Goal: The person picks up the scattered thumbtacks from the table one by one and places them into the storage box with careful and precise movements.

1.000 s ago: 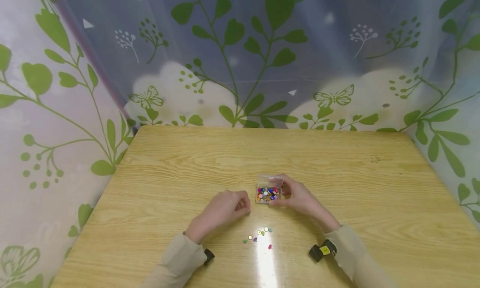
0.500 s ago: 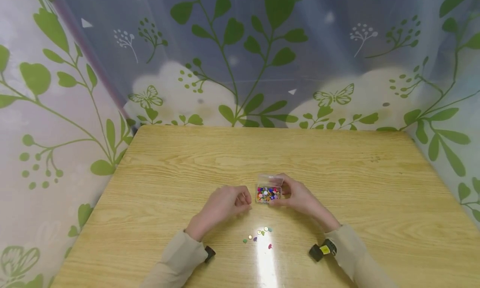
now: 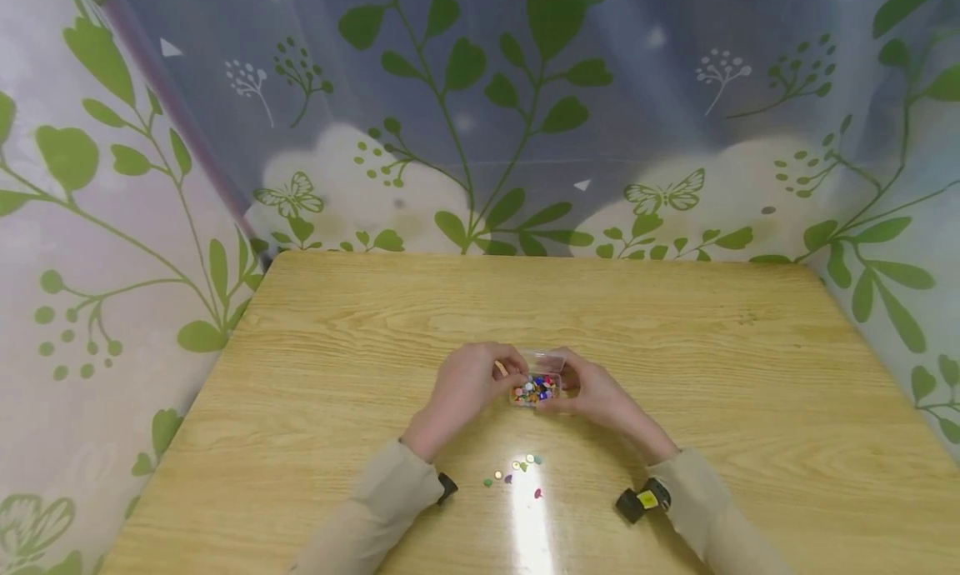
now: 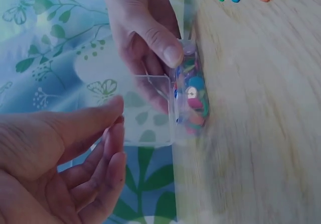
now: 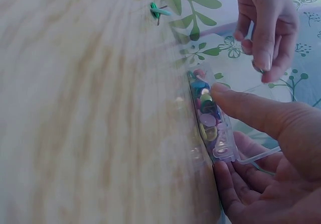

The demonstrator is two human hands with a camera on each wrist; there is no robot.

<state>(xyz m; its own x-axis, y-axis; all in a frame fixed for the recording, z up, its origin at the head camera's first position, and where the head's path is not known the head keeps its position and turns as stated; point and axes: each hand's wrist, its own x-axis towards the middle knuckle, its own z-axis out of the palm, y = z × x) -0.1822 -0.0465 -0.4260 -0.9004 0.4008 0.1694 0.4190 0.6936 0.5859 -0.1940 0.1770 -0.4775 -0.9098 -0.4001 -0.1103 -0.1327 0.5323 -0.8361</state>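
Note:
A small clear plastic box (image 3: 536, 402) full of colourful thumbtacks (image 5: 207, 118) stands on the table, its hinged lid (image 4: 150, 108) raised. My right hand (image 3: 600, 396) holds the box at its right side, thumb in front and fingers behind. My left hand (image 3: 468, 387) is above the box's left edge, thumb and index fingertips together. A tiny dark edge, seemingly a thumbtack (image 5: 258, 68), shows between those fingertips in the right wrist view; most of it is hidden. Several loose thumbtacks (image 3: 508, 478) lie on the table in front of the box.
The wooden table (image 3: 337, 333) reaches back to a curtain (image 3: 300, 158) printed with leaves and butterflies, which also hangs along both sides. A bright light reflection crosses the table near the loose thumbtacks. A black wrist camera (image 3: 637, 502) sits by the right cuff.
My left hand has risen from the table left of the box and moved right, to above the box's left edge. My right hand and the loose thumbtacks have stayed in place.

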